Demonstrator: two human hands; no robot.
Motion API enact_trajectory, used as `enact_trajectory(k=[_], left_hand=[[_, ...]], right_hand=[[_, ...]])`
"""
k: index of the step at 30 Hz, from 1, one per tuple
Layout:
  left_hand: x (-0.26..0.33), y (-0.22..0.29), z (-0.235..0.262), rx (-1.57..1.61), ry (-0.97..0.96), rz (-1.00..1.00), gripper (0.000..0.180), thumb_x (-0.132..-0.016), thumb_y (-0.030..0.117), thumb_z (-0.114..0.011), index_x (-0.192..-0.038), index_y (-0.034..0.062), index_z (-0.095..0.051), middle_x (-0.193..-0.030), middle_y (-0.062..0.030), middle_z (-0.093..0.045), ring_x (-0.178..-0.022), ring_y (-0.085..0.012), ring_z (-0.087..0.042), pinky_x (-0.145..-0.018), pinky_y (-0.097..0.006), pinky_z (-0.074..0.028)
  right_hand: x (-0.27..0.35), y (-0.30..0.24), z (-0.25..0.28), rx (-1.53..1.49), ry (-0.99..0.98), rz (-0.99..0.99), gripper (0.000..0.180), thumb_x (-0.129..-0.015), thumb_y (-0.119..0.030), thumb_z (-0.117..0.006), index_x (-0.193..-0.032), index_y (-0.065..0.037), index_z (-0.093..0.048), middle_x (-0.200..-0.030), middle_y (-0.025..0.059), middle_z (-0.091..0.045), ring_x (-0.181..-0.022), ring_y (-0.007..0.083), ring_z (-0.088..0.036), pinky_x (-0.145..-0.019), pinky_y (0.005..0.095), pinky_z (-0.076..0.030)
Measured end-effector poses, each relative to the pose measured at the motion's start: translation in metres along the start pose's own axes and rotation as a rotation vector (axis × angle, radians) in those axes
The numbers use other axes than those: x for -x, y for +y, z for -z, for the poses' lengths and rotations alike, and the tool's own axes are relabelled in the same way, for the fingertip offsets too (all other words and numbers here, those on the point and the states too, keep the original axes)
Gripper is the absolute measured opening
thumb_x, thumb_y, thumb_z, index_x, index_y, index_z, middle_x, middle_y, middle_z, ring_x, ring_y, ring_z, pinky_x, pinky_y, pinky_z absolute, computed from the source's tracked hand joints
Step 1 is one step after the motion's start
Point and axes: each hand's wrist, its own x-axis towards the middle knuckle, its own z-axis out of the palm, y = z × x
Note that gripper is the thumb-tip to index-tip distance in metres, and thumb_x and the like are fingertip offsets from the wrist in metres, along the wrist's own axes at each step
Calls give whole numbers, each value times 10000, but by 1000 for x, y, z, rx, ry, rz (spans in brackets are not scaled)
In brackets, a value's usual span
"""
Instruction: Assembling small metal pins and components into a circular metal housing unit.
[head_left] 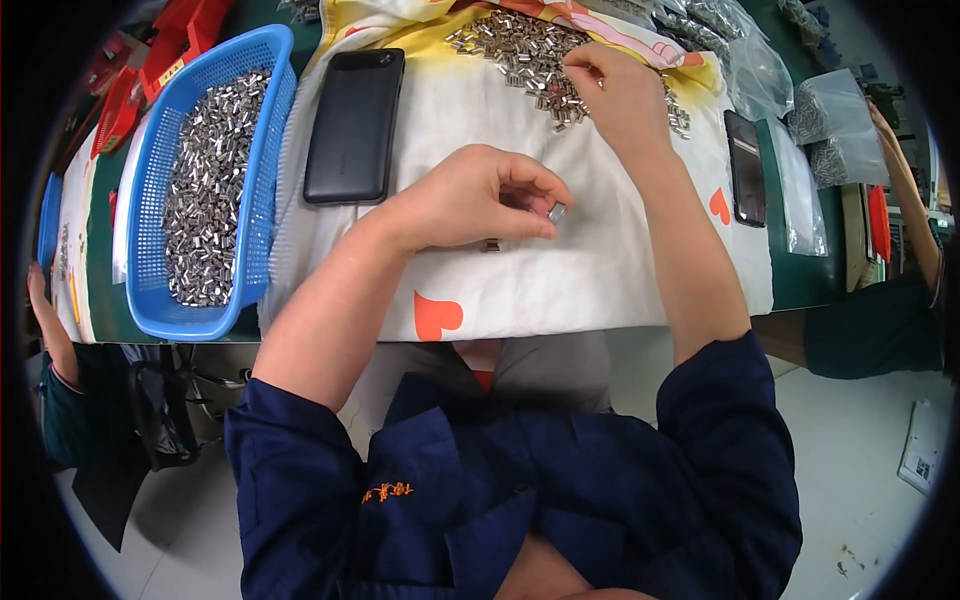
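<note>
My left hand (478,200) is over the middle of the white cloth (600,290), its thumb and fingers pinched on a small silvery metal piece (557,212). Beneath this hand, another small metal piece (491,245) lies on the cloth. Farther off and to the right, my right hand (625,95) reaches to the edge of a spread heap of small metal pieces (520,55). Its thumb and forefinger come together there; whatever is between them is too small to make out.
A blue plastic basket (280,120) full of similar pieces stands at left. Beside it lies a black power bank or phone-like slab (353,125). A dark phone (744,165) and clear plastic bags (755,75) are at right. Other people's arms (910,190) show at both sides.
</note>
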Motion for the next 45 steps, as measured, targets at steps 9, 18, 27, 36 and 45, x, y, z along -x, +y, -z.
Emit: enact_trajectory(k=[9,18,27,36,45], left_hand=[[-6,-1,9,381,380,-36,305,-750,29,-627,-1048,2,-567,-881,-39,-623,-786,-70,-565,-701,-194,-449],[-8,-2,10,298,441,-53,340,-750,49,-639,-1074,-14,-555,-907,-78,-618,-834,-104,-575,-764,-221,-458],[-8,-2,7,197,476,-56,316,-755,48,-637,-1053,-27,-566,-921,-82,-619,-831,-109,-581,-757,-213,-463],[-3,3,7,217,385,-20,298,-744,46,-643,-1030,-14,-584,-895,-65,-629,-827,-102,-588,-742,-207,-462],[-4,2,8,176,272,42,318,-744,11,-627,-1054,-15,-562,-988,-64,-612,-884,-106,-572,-807,-236,-454]], right_hand=[[34,-17,19,-1074,-163,-391,92,-780,-66,-578,-846,-7,-603,-783,23,-618,-727,80,-554,-671,211,-445],[37,-26,26,-775,-269,-181,73,-729,-49,-600,-794,-21,-622,-764,26,-611,-685,98,-560,-643,218,-452],[45,-33,20,-453,-123,48,69,-723,-54,-599,-784,-27,-617,-743,53,-610,-663,155,-584,-586,273,-462],[36,-28,32,-665,-393,-190,113,-722,-79,-615,-824,-30,-625,-724,54,-621,-651,138,-573,-625,244,-448],[34,2,7,-71,-195,109,104,-741,-97,-574,-807,-51,-640,-807,78,-601,-775,232,-549,-695,318,-443]])
